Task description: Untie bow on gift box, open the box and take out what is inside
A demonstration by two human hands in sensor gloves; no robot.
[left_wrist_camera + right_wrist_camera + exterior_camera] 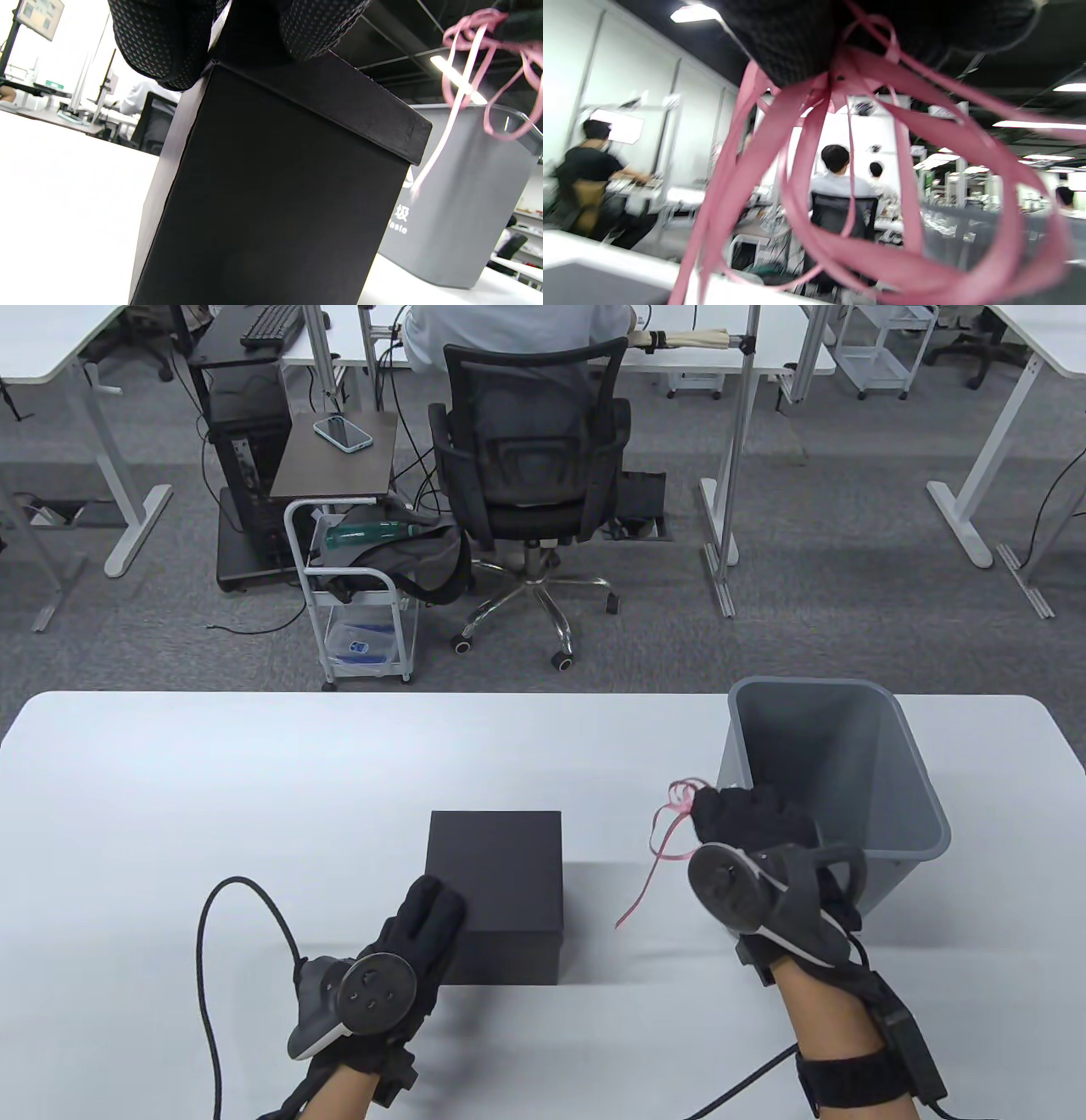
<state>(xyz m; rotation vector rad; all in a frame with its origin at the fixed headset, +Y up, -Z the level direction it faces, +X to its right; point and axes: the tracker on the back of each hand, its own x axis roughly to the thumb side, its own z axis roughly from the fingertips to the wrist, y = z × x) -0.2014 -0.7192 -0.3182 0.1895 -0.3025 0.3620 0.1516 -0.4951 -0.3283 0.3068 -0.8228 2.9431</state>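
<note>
The black gift box stands on the white table, near the middle and a little toward the near edge, and its lid is on it. No ribbon is around the box now, so I judge that the bow is already untied and the step in hand is to put the ribbon away before the opening. The left hand rests on the near left corner of the box; its fingers lie straight and together on the lid, and in the left wrist view the fingertips press on the corner edge, so it seems to hold the box steady. The right hand is raised to the right of the box, just beside the near wall of the grey bin that stands on the right side of the table. Its fingers are curled and clamped on the pink ribbon, which hangs from the hand in loose loops with one long tail toward the table. The next move probably calls for carrying the ribbon over the bin's rim and letting it go, then bringing the right hand back to the lid. The lid looks to fit closely, so the left hand may need to hold the lower part down while the lid is lifted straight up. What is inside cannot be seen yet.
</note>
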